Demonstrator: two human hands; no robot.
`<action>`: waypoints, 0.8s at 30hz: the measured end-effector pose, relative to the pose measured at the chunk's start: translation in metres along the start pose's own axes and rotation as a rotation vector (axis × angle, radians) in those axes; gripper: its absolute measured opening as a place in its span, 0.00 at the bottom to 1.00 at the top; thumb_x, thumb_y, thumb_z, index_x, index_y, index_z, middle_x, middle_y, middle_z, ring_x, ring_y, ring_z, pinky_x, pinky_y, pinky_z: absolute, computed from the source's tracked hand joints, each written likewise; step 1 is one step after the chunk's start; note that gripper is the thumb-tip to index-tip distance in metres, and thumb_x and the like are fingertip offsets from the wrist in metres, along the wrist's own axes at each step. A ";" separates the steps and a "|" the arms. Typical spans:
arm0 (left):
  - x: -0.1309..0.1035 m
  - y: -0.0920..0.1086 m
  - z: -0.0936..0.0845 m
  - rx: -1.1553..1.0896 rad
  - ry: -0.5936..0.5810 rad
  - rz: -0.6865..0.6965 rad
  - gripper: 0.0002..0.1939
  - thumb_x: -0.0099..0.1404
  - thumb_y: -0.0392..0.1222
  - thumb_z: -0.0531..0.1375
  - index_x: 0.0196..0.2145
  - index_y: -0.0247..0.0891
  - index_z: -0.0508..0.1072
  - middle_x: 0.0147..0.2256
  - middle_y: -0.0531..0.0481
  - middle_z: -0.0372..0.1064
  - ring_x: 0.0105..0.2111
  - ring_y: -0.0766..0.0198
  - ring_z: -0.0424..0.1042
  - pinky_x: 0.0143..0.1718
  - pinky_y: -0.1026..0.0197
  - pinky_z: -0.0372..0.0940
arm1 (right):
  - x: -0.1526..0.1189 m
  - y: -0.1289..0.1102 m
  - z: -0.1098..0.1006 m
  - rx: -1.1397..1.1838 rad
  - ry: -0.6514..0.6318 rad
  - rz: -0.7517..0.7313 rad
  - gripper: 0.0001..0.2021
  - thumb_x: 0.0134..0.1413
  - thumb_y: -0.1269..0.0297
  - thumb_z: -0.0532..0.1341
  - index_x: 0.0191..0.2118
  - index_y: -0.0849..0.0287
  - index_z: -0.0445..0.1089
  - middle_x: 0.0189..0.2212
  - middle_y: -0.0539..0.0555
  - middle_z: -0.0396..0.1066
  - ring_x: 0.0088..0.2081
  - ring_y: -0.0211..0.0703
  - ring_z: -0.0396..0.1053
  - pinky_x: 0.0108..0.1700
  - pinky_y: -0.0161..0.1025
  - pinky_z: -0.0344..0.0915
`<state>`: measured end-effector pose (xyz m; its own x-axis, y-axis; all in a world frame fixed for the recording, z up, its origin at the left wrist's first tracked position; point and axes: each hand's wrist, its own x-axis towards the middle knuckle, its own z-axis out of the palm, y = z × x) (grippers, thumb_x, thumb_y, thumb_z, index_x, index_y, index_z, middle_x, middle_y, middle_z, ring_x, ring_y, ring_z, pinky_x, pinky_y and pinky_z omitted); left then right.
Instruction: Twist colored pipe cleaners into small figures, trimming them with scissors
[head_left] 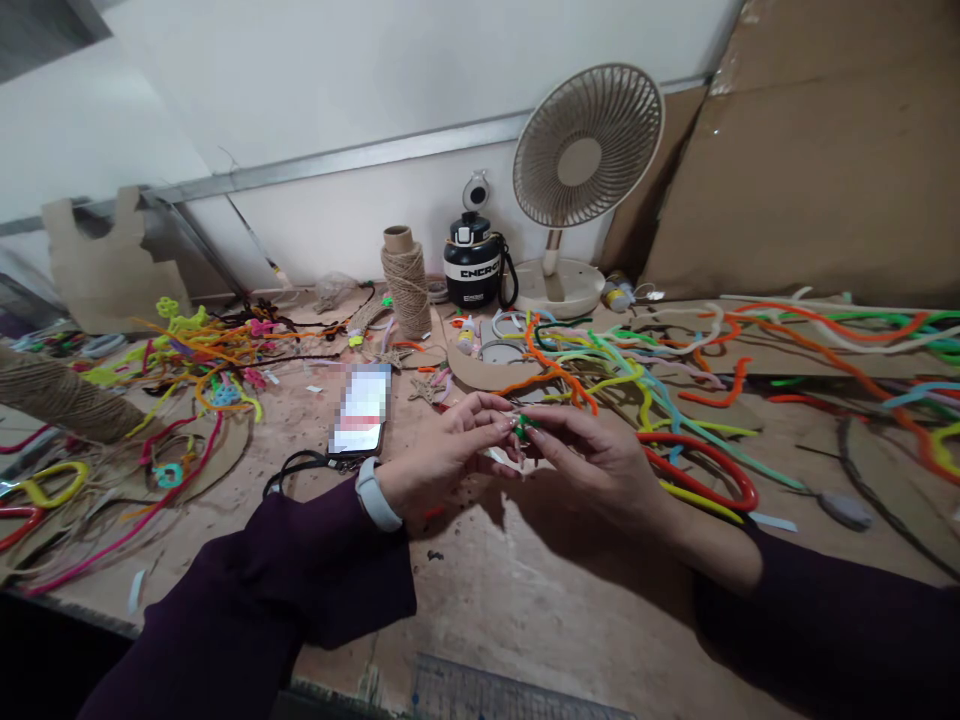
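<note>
My left hand (pixel 442 450) and my right hand (pixel 600 465) meet above the middle of the table. Their fingertips are pinched together on a small bent piece of green pipe cleaner (pixel 525 428), mostly covered by the fingers. A thin pale strand seems to hang just below it, too small to make out. A light watch strap (pixel 377 495) circles my left wrist. Left of my hands lies a phone (pixel 361 408) with a lit, blurred screen. Behind them are small star shapes wrapped in twine (pixel 429 388). Red loop handles (pixel 742 492) lie under my right forearm.
Loose pipe cleaners (pixel 630 375) spread over the right side, with a colourful heap (pixel 187 340) at left. A twine cone (pixel 405 285), a black bottle (pixel 472 270) and a fan (pixel 589 150) stand at the back. A ruler (pixel 495 690) lies at the front edge.
</note>
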<state>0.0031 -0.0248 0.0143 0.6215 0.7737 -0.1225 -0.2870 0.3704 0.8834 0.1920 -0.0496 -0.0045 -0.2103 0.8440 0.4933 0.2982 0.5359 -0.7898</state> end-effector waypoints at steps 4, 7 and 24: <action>0.000 0.000 0.000 -0.026 0.021 -0.027 0.17 0.58 0.43 0.66 0.42 0.38 0.67 0.33 0.52 0.66 0.31 0.70 0.69 0.32 0.65 0.65 | 0.000 0.001 0.000 0.017 0.011 0.011 0.12 0.59 0.65 0.60 0.47 0.57 0.73 0.41 0.56 0.77 0.39 0.44 0.76 0.42 0.40 0.74; 0.000 0.000 0.001 -0.056 0.036 -0.051 0.18 0.57 0.44 0.68 0.42 0.39 0.67 0.33 0.53 0.66 0.32 0.70 0.68 0.31 0.67 0.62 | 0.000 0.001 0.000 0.030 -0.001 0.035 0.12 0.59 0.64 0.59 0.48 0.57 0.73 0.41 0.56 0.77 0.38 0.44 0.76 0.42 0.41 0.74; 0.002 0.001 0.007 -0.120 0.067 -0.082 0.23 0.52 0.45 0.70 0.40 0.38 0.64 0.30 0.54 0.63 0.29 0.71 0.64 0.29 0.67 0.54 | -0.001 0.000 0.001 0.055 -0.011 0.053 0.12 0.60 0.63 0.59 0.47 0.57 0.73 0.41 0.56 0.77 0.39 0.45 0.76 0.43 0.43 0.75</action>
<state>0.0087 -0.0263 0.0182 0.5975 0.7695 -0.2256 -0.3248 0.4895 0.8093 0.1911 -0.0499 -0.0055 -0.2057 0.8706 0.4469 0.2574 0.4888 -0.8336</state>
